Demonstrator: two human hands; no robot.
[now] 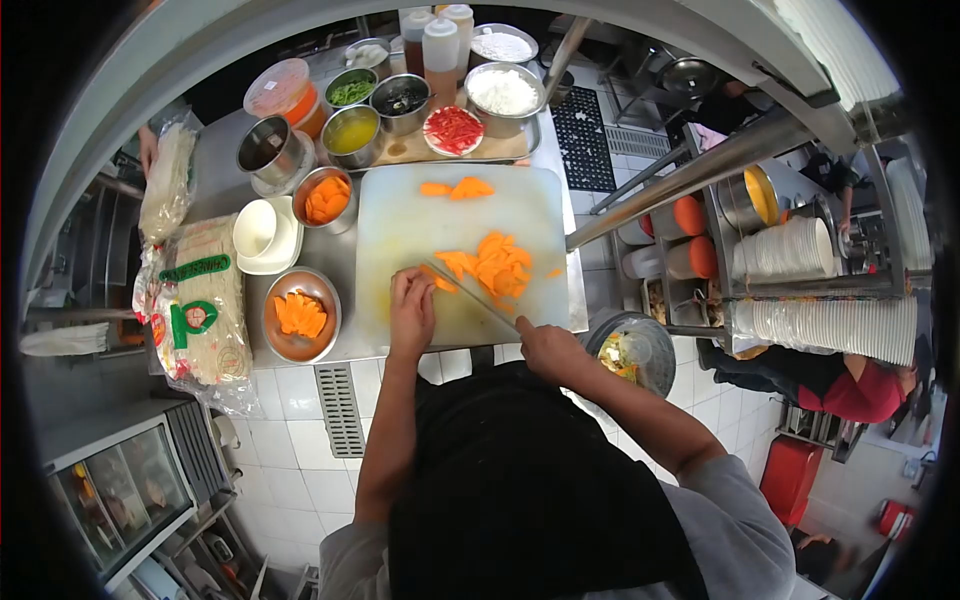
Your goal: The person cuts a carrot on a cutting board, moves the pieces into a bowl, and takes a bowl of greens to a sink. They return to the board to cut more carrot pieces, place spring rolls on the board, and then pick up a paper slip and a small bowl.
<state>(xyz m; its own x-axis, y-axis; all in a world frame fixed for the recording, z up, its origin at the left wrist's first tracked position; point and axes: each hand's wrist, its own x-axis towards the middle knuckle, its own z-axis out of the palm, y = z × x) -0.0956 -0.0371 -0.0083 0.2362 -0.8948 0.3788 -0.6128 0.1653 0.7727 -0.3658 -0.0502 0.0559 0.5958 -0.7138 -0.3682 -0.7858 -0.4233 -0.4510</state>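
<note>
My left hand [411, 311] presses a piece of carrot [443, 284] against the white cutting board [400, 225], fingers curled over it. My right hand [543, 345] grips the handle of a knife [470, 292], whose blade runs up-left to the carrot by my left fingers. A pile of carrot slices [495, 265] lies on the board just beyond the blade. Two more carrot pieces [457, 188] sit at the board's far edge.
Left of the board stand metal bowls of carrot slices [301, 314] [326, 198], a white cup [257, 229] and bagged noodles [200, 310]. Behind it is a tray of bowls, red peppers [454, 130] and squeeze bottles [440, 45]. Stacked plates [830, 325] fill shelves at right.
</note>
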